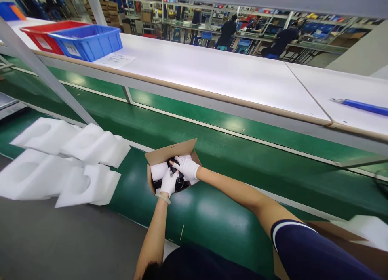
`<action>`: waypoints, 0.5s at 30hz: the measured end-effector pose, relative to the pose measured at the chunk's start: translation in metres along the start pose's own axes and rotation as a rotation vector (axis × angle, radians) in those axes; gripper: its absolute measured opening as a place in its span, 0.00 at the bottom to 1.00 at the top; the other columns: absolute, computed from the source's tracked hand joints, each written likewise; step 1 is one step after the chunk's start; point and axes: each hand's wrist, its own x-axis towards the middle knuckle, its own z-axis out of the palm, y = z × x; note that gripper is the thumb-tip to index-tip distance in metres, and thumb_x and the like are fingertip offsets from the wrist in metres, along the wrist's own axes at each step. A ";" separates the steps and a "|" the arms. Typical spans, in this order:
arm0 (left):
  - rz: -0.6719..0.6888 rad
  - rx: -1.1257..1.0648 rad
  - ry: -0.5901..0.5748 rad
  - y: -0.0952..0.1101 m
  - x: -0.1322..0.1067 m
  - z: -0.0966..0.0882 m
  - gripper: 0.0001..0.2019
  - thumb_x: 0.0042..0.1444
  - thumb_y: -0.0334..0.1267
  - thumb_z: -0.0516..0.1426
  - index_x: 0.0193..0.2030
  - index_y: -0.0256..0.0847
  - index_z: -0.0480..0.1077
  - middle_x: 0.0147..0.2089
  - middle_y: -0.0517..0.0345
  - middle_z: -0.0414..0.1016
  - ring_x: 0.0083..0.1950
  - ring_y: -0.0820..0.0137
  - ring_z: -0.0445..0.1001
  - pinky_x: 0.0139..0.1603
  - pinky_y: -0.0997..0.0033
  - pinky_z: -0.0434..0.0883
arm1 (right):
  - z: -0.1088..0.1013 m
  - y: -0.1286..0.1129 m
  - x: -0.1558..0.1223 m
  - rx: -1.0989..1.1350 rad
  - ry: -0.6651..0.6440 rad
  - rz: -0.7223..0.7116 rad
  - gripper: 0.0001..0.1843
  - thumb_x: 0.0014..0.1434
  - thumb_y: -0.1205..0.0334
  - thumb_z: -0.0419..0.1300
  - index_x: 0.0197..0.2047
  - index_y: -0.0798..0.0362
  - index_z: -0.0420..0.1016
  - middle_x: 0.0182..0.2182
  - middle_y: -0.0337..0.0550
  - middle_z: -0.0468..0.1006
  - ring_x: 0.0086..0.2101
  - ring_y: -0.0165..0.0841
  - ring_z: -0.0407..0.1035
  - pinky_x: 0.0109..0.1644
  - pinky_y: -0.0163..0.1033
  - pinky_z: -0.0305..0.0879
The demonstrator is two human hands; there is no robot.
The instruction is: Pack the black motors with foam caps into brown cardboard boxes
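1. At the near left, white foam inserts point(42, 136) with rounded hollows lie in loose rows on the green conveyor belt point(194, 215). The grey floor point(60, 239) shows along the belt's near edge.
2. At the far left, a blue plastic crate point(87, 41) stands against a red crate point(51, 37) on the white bench point(212, 70), with a paper sheet point(114, 60) just to their right.
3. At the centre of the belt sits an open cardboard box point(172, 150). Inside it, a black item point(178, 182) lies beside a white foam roll point(159, 171).
4. The gloved left hand point(169, 182) has its fingers closed on the black item. The gloved right hand point(186, 168) reaches across from the right and lies over the item and roll, though its grip is hidden.
5. Good handling here likely means working with the fingertips inside the box, keeping the foam unsquashed and the thin flaps unbent.
6. Beyond the bench, two people point(257, 35) in dark clothes work among shelved stations.
7. At the right, a blue-handled tool point(362, 107) lies on the bench, and a brown carton point(342, 243) sits at the near right, with white foam point(363, 231) on it.
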 end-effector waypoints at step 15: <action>-0.120 1.150 -0.176 0.006 -0.002 0.013 0.14 0.42 0.42 0.65 0.34 0.34 0.79 0.38 0.39 0.79 0.45 0.50 0.74 0.44 0.58 0.67 | 0.000 0.016 0.001 -0.002 0.003 -0.063 0.49 0.47 0.53 0.63 0.68 0.56 0.47 0.53 0.62 0.60 0.48 0.48 0.60 0.48 0.52 0.57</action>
